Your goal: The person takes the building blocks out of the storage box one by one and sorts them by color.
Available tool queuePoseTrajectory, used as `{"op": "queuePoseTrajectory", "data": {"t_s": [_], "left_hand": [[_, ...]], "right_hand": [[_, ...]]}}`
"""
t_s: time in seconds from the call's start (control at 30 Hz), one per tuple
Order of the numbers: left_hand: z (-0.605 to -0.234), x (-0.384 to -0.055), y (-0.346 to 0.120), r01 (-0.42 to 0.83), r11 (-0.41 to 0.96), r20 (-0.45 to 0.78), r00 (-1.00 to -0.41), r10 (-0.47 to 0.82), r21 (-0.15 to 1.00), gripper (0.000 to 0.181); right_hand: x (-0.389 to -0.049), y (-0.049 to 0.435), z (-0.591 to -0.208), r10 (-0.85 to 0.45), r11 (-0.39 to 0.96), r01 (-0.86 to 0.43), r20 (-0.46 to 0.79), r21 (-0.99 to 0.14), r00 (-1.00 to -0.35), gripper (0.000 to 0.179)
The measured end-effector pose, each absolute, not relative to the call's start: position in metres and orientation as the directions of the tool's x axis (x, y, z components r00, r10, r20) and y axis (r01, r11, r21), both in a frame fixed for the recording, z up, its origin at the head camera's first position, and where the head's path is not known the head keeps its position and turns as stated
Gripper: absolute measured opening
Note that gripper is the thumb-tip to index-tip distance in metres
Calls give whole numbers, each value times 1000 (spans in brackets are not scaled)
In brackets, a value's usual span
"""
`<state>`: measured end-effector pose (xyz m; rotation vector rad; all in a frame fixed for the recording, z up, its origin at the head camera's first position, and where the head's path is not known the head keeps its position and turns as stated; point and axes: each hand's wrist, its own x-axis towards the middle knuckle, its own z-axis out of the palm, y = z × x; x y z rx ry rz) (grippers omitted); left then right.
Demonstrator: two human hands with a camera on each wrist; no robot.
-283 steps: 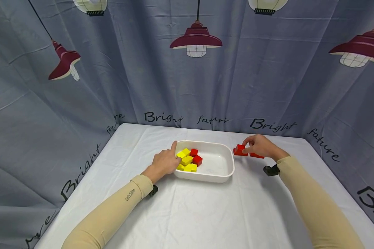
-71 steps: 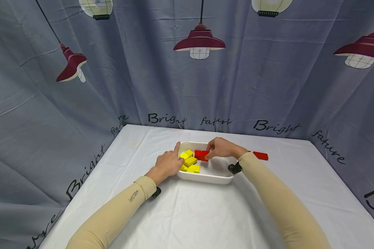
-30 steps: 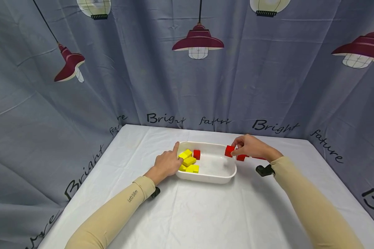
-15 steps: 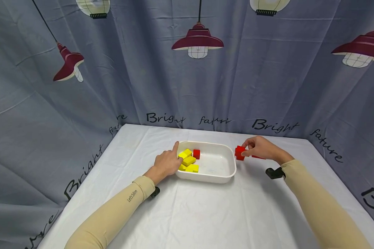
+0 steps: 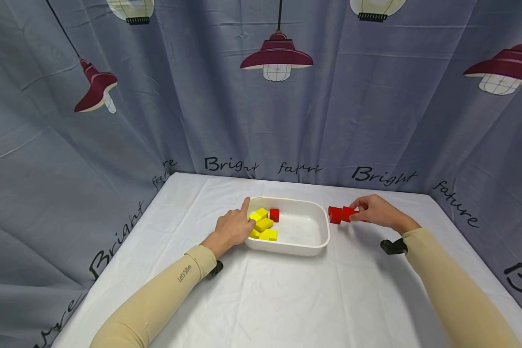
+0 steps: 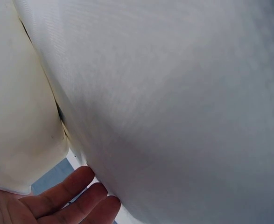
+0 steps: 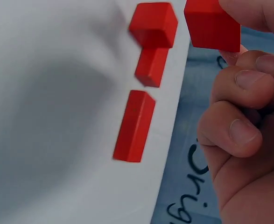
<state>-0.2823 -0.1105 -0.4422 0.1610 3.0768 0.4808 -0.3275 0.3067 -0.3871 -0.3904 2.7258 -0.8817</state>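
My right hand (image 5: 376,211) pinches a red block (image 7: 212,28) between thumb and finger, just above the table to the right of the white tray (image 5: 302,249). Left of it on the cloth lies a red cube (image 7: 155,23), touching a small red bar (image 7: 151,66). A longer red block (image 7: 134,128) lies in line with them, mostly hidden by the hand in the head view. My left hand (image 5: 230,228) holds the tray's left end, thumb over the rim and index finger stretched along it. Inside the tray are several yellow blocks (image 5: 264,224) at the left and one red block (image 5: 274,215).
A white cloth (image 5: 282,299) covers the table. The printed grey-blue curtain (image 5: 226,111) hangs behind the far edge and along both sides. Dark wrist cameras (image 5: 393,247) sit under each wrist.
Within the last few seconds one red block left the tray in my right hand. Over the last second that hand carried it right, past the red cube. My left hand stays in place.
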Motion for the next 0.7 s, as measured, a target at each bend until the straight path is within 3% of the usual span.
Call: {"op": "queuePoseTrajectory", "data": {"t_s": [0.7], "left_hand": [[-441, -281, -109, 97, 945, -10, -994, 105, 313, 76]], "right_hand": [[-338, 324, -425, -174, 804, 10, -252, -594, -952, 51]]}}
